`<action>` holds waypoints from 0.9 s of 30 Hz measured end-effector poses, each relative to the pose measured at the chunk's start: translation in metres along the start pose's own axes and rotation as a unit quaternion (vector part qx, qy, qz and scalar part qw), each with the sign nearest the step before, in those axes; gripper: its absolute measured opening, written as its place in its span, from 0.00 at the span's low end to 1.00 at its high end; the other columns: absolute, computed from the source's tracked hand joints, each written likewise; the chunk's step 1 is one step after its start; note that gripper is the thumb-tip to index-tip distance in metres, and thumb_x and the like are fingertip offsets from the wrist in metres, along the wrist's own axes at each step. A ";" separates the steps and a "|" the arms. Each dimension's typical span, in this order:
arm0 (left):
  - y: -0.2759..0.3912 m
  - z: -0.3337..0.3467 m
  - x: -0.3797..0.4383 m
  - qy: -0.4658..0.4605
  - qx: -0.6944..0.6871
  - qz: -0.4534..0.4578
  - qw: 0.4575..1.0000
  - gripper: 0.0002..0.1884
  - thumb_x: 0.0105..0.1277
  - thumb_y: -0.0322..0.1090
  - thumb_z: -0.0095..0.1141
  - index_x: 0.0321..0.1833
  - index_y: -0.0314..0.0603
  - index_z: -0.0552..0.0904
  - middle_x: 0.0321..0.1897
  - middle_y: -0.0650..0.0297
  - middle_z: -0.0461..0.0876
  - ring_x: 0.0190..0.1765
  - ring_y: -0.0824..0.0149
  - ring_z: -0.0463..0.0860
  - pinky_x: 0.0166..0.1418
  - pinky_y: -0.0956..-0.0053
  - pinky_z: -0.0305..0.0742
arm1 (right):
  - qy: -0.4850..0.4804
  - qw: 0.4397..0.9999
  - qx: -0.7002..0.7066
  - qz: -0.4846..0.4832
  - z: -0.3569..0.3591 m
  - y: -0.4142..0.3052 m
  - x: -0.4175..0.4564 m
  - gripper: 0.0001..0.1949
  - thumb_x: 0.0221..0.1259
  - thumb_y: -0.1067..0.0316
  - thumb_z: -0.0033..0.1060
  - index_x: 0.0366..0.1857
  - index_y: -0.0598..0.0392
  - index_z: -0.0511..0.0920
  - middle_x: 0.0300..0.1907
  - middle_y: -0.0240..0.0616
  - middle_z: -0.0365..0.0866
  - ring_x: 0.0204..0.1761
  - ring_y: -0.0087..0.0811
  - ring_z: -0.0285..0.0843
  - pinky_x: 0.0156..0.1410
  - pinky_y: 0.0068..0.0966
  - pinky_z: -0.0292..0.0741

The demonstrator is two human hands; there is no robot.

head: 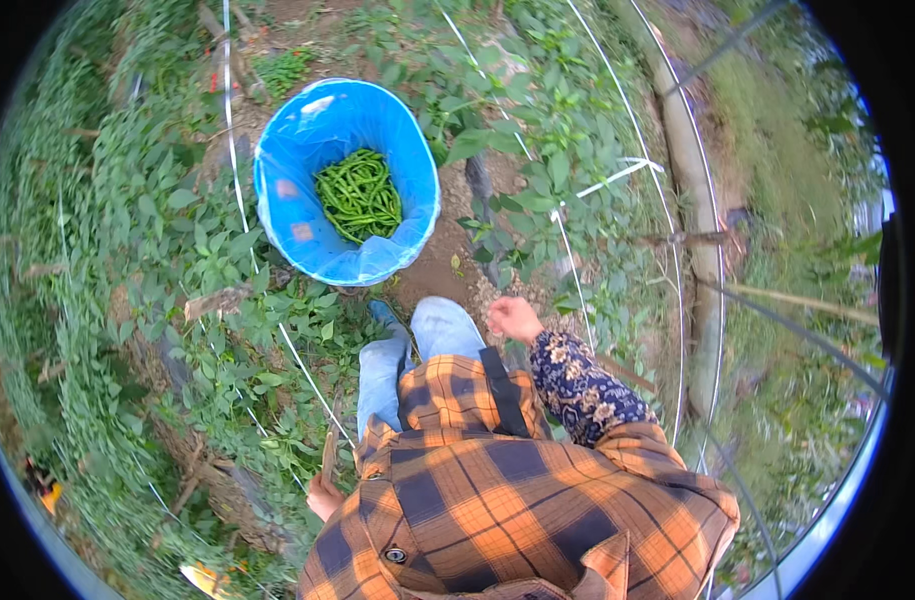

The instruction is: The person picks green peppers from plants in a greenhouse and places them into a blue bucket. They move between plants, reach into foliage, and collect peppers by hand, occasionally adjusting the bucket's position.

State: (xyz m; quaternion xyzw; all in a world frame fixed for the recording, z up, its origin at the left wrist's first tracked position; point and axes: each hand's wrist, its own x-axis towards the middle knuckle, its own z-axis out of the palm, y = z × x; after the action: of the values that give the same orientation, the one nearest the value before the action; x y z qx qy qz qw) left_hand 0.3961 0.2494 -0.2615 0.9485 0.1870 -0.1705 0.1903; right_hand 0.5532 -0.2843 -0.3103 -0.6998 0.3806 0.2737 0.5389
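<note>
A blue bucket [420, 139] lined with a clear plastic bag stands on the soil before my feet. Green chili peppers [360, 196] lie in a heap at its bottom. My right hand [514, 319] hangs beside my right knee, fingers curled, below and to the right of the bucket; whether anything is in it cannot be told. Low at the left, my left hand [324, 496] is at a wooden stake [330, 456] by the plant row, partly hidden by my plaid shirt. Its fingers are too hidden to show a grip.
Leafy pepper plants [562, 165] grow in rows on both sides, with white strings [236, 150] stretched along them. A cut wooden post [217, 301] stands at the left. A pale pipe-like rail [701, 225] and thin dark bars run along the right.
</note>
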 end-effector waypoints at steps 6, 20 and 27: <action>-0.017 -0.021 0.065 -0.167 0.080 0.074 0.980 0.14 0.63 0.32 0.59 0.50 0.35 0.82 0.42 0.41 0.82 0.38 0.46 0.85 0.44 0.60 0.79 | 0.132 0.987 -0.083 -0.044 0.025 0.012 0.024 0.12 0.59 0.68 0.63 0.42 0.65 0.82 0.30 0.40 0.86 0.29 0.24 0.84 0.38 0.23 0.80; 0.196 0.024 0.281 -0.324 -0.265 -0.097 0.903 0.37 0.68 0.43 0.63 0.71 0.24 0.63 0.58 0.48 0.78 0.57 0.63 0.79 0.58 0.70 0.74 | 0.086 0.992 0.047 -0.085 -0.010 -0.091 0.092 0.32 0.55 0.48 0.72 0.53 0.69 0.77 0.43 0.48 0.86 0.43 0.33 0.85 0.50 0.28 0.80; 0.188 0.144 0.322 -0.309 -0.552 -0.314 0.708 0.27 0.69 0.47 0.60 0.65 0.42 0.71 0.61 0.59 0.78 0.63 0.58 0.76 0.62 0.60 0.72 | 0.103 0.978 -0.143 -0.110 0.016 -0.190 0.207 0.40 0.50 0.45 0.73 0.60 0.69 0.72 0.52 0.54 0.82 0.53 0.42 0.83 0.57 0.33 0.78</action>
State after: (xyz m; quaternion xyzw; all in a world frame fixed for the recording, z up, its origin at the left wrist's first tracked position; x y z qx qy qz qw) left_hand 0.7192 0.1202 -0.4581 0.4549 0.4657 -0.3709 0.6623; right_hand 0.8271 -0.2931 -0.3752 -0.8316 0.3120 0.1907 0.4180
